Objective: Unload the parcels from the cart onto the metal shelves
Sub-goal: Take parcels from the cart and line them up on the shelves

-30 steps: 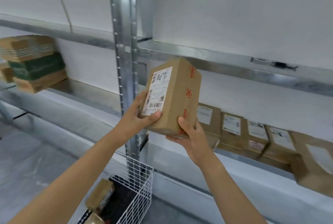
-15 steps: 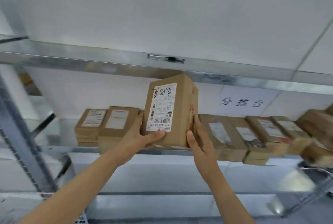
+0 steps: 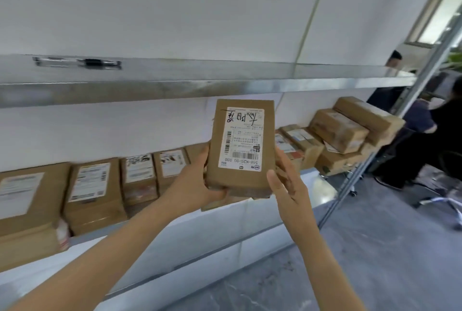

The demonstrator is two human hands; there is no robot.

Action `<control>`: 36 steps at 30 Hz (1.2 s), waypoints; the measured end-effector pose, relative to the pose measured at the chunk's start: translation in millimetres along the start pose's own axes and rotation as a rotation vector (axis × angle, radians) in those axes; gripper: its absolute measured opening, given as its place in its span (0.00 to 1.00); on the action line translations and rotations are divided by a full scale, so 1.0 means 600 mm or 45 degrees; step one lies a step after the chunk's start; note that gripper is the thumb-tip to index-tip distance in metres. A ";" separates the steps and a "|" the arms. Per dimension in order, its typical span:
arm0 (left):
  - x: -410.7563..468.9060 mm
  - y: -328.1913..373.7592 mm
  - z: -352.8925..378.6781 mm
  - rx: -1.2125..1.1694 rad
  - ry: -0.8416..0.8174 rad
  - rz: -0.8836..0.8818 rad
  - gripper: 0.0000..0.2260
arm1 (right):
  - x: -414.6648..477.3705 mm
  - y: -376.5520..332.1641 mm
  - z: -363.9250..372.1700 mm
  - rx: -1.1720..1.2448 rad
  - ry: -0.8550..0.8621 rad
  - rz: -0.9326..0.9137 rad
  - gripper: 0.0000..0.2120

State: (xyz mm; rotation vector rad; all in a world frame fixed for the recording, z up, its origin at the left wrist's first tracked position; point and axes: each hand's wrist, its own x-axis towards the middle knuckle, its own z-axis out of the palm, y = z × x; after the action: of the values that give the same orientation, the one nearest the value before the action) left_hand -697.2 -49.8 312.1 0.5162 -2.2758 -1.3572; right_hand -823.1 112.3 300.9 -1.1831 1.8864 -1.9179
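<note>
I hold a brown cardboard parcel (image 3: 241,148) upright in front of the metal shelf (image 3: 175,89), its white shipping label with black handwriting facing me. My left hand (image 3: 193,183) grips its lower left corner from below and behind. My right hand (image 3: 287,180) holds its lower right edge, thumb on the front corner. A row of labelled parcels (image 3: 95,193) lines the shelf level behind my hands. The cart is out of view.
A stack of larger boxes (image 3: 350,135) sits at the right end of the shelf row. A slanted shelf upright (image 3: 390,120) stands at the right, with people (image 3: 430,135) seated beyond it on a grey floor. A pen (image 3: 77,62) lies on the upper shelf.
The view has swung right along the shelf. The parcel stays upright in both hands and now sits farther right along the row, nearer the stacked boxes.
</note>
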 end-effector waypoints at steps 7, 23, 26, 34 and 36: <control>0.110 0.015 0.109 0.078 -0.166 0.046 0.49 | 0.033 0.049 -0.110 0.018 0.121 0.119 0.30; 0.394 0.038 0.301 0.096 -0.349 0.132 0.49 | 0.217 0.173 -0.355 -0.007 0.220 0.216 0.32; 0.420 0.043 0.329 0.099 -0.319 0.093 0.47 | 0.238 0.192 -0.382 0.020 0.218 0.243 0.31; 0.486 0.053 0.381 0.194 -0.300 0.024 0.45 | 0.297 0.242 -0.445 0.011 0.155 0.301 0.32; 0.505 0.053 0.401 0.200 -0.266 0.014 0.45 | 0.320 0.259 -0.466 0.003 0.120 0.306 0.31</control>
State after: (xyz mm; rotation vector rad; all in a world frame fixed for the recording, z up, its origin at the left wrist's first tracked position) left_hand -1083.7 -18.9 292.2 0.4288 -2.5654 -1.2864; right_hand -1190.0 172.7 272.5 -0.8338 1.9708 -1.8726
